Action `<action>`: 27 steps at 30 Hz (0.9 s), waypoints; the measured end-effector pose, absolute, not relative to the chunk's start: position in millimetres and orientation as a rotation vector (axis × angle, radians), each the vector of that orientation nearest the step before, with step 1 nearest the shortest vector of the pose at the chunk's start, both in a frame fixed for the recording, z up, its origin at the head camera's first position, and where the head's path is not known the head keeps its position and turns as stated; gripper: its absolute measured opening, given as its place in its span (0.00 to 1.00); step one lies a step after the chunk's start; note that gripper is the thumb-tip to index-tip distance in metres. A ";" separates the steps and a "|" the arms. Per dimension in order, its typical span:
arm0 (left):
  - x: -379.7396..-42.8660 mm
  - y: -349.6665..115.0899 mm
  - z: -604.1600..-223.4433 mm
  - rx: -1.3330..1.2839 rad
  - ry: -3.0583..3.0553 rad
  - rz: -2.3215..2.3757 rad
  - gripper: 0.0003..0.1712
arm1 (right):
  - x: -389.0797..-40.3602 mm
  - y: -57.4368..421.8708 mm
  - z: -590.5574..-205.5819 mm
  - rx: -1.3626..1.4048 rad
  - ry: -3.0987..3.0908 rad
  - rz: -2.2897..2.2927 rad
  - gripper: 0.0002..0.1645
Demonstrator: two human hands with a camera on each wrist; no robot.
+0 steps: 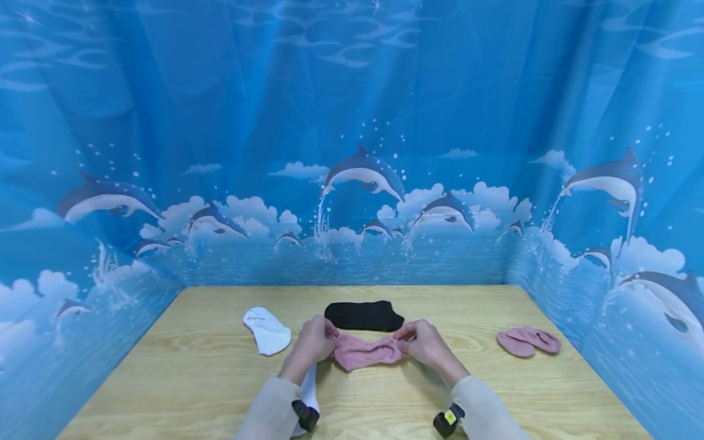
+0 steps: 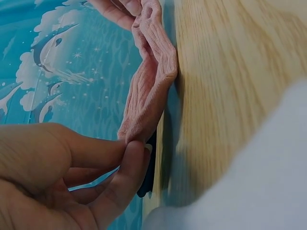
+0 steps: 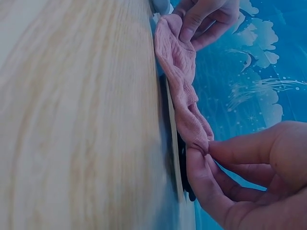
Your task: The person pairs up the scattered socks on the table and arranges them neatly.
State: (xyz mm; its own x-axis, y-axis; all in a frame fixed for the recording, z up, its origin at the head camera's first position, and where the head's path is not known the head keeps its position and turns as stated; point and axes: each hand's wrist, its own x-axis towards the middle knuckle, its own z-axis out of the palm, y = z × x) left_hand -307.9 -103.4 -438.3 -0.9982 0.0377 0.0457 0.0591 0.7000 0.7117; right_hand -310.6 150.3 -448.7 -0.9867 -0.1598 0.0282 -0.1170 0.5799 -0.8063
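Note:
A pink sock [image 1: 367,352] is stretched between both hands, just in front of a black sock [image 1: 363,316]. My left hand [image 1: 317,342] pinches its left end between thumb and fingers, while my right hand [image 1: 426,344] pinches the right end. From the left wrist view, the pink fabric [image 2: 151,72] appears ribbed, with a fold along its length. In the right wrist view the pinched tip [image 3: 199,143] sits between thumb and forefinger. Partly hidden under the left forearm lies a white sock [image 1: 310,391].
Another white sock [image 1: 267,330] lies at the left of the wooden table [image 1: 181,360]. Over on the right rests a second pink sock [image 1: 528,341], folded or bent on itself. A blue dolphin-printed curtain [image 1: 352,122] encloses the back and sides.

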 end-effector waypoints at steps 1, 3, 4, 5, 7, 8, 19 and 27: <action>-308.1 -103.3 -438.4 -0.079 -2.874 -1.202 0.04 | -310.9 150.5 -449.0 -0.242 2.754 -1.396 0.08; -308.5 -103.1 -438.5 -0.072 -2.879 -1.201 0.03 | -311.6 150.7 -449.5 -0.237 2.762 -1.390 0.09; -308.6 -103.1 -438.5 -0.072 -2.878 -1.196 0.03 | -311.9 150.7 -449.9 -0.235 2.765 -1.386 0.09; -308.8 -103.1 -438.7 -0.078 -2.876 -1.193 0.03 | -312.2 150.7 -450.3 -0.234 2.768 -1.382 0.09; -309.3 -103.5 -439.5 -0.083 -2.870 -1.186 0.03 | -312.8 150.6 -450.8 -0.234 2.774 -1.378 0.09; -309.4 -103.8 -439.6 -0.081 -2.867 -1.183 0.03 | -313.0 150.5 -451.1 -0.233 2.777 -1.374 0.09; -310.5 -105.7 -440.5 -0.084 -2.857 -1.138 0.03 | -315.1 149.0 -454.0 -0.240 2.800 -1.354 0.08; -312.1 -105.9 -444.0 -0.067 -2.843 -1.066 0.04 | -316.5 148.1 -456.8 -0.245 2.821 -1.337 0.07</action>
